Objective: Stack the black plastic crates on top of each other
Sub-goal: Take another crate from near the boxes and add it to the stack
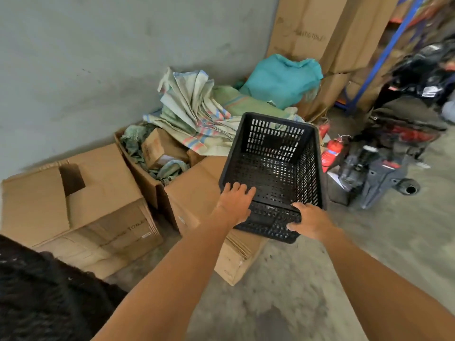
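One black perforated plastic crate (275, 168) rests open side up on a closed cardboard box (197, 193), its near end hanging past the box edge. My left hand (234, 203) lies on the crate's near left rim with fingers spread over the edge. My right hand (307, 219) grips the near end wall at its right side, thumb on the rim, fingers wrapped on the outside. No other black crate shows in view.
Cardboard boxes (81, 205) line the grey wall at left, one open with rags (157, 153). Woven sacks (197, 112) and a teal bag (283, 80) pile behind. A parked scooter (394, 143) and red extinguishers (332, 151) stand right. Bare concrete floor (283, 303) lies below.
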Demonstrator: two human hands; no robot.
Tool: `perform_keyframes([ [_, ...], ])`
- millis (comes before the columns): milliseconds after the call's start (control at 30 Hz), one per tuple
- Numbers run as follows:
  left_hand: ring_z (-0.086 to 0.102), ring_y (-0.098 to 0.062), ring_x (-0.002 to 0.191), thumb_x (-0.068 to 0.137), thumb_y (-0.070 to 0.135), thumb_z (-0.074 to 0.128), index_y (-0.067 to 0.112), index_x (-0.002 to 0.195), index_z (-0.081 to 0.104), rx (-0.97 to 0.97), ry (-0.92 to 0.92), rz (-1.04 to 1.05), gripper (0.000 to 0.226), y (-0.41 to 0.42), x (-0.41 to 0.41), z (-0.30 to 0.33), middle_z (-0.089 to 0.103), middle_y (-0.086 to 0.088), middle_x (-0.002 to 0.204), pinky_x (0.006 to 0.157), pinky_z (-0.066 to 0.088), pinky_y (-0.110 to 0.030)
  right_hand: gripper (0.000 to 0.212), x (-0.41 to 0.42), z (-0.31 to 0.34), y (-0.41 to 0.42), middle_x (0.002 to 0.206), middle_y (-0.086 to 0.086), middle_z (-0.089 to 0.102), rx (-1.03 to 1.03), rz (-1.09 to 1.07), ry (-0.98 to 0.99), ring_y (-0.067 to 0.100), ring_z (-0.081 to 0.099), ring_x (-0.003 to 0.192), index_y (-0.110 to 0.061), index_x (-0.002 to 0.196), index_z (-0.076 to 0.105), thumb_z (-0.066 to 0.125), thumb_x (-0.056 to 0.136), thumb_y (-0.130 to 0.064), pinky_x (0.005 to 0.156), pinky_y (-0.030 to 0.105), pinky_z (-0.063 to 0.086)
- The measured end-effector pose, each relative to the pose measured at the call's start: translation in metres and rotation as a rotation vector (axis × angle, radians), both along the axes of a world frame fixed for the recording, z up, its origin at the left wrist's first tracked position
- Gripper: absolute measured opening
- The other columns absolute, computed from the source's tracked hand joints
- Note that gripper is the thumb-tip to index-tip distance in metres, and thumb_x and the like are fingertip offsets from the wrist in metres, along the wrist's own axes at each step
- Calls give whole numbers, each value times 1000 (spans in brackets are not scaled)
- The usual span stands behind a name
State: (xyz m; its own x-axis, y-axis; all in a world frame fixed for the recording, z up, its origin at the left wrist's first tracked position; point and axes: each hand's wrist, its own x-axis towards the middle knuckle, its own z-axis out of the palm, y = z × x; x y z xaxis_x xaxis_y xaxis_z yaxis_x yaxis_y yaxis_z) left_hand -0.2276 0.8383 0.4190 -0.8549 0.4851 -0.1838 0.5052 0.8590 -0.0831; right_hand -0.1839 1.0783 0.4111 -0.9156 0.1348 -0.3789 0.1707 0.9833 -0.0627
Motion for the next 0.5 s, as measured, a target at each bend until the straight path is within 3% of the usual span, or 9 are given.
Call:
perform_keyframes([
  [100, 41, -36, 133, 100, 33, 53, 16, 152, 32, -72, -86, -4, 59, 14, -15, -13, 44, -14, 146, 110, 33, -53, 64, -1, -11, -2, 125, 11, 60, 61, 28, 109, 32, 56, 118, -26, 141, 52, 61, 87, -59, 99, 39, 45],
  [200, 56, -34, 118, 97, 14, 57, 16, 136, 50, -122, -45, -62, 40, 9, -30, -17, 56, -12, 130, 94, 43, -48, 51, -4, -12, -6, 120, 10, 60, 13, 35, 95, 32, 54, 116, -29, 135, 59, 54, 93, -57, 94, 42, 46],
  [300, 62, -32, 108, 95, 9, 54, 17, 128, 56, -130, -19, -124, 34, -15, -43, -15, 62, -8, 119, 78, 44, -43, 50, -6, -6, -20, 122, 2, 64, -24, 101, 73, 26, 59, 115, -32, 128, 64, 47, 94, -65, 84, 40, 50],
  [400, 52, -33, 119, 94, 12, 56, 22, 128, 61, -126, -34, -23, 35, -58, -58, -11, 58, -9, 126, 95, 41, -48, 51, -6, -1, -71, 104, -3, 70, -58, 222, 98, 23, 67, 100, -31, 110, 69, 42, 92, -70, 71, 35, 51],
  [500, 36, -40, 129, 92, 23, 57, 19, 133, 54, 59, -151, 317, 41, -109, -67, -10, 36, -17, 141, 106, 38, -52, 46, -10, -6, -151, 85, 2, 69, -146, 252, 101, 27, 68, 85, -22, 86, 62, 45, 94, -63, 66, 35, 50],
])
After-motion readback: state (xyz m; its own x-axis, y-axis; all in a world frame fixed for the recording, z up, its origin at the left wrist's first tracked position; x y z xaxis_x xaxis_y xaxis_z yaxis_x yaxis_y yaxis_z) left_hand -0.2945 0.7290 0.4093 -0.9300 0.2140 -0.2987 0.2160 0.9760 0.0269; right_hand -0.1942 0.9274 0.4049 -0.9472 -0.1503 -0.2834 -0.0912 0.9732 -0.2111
